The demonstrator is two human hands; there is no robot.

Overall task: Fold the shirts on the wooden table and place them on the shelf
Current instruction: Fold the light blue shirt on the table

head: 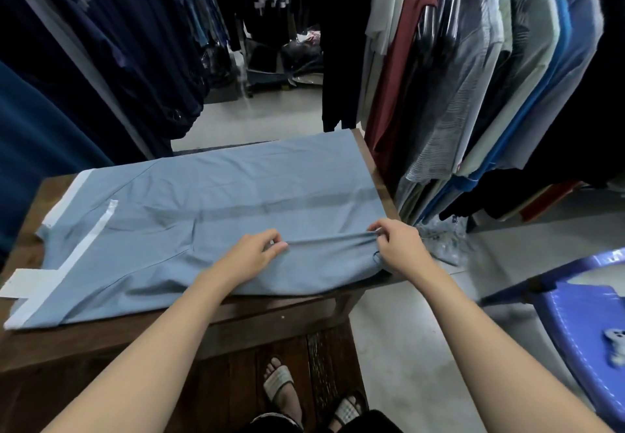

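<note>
As the smooth blue shirt [220, 195] lies flat, left hand [253, 256] and right hand [399, 246] pinch perhaps its hem.

Left hand [257, 256], right hand [399, 246], forearms [152, 348] bare; pale woven sandals [278, 380]; dark garment [372, 424].

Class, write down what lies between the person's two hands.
In the head view, only a raised ridge of the shirt runs from the left hand to the right hand; both pinch it.

Hanging clothes [490, 77] line both sides; a blue plastic chair [581, 324] stands right.
</note>
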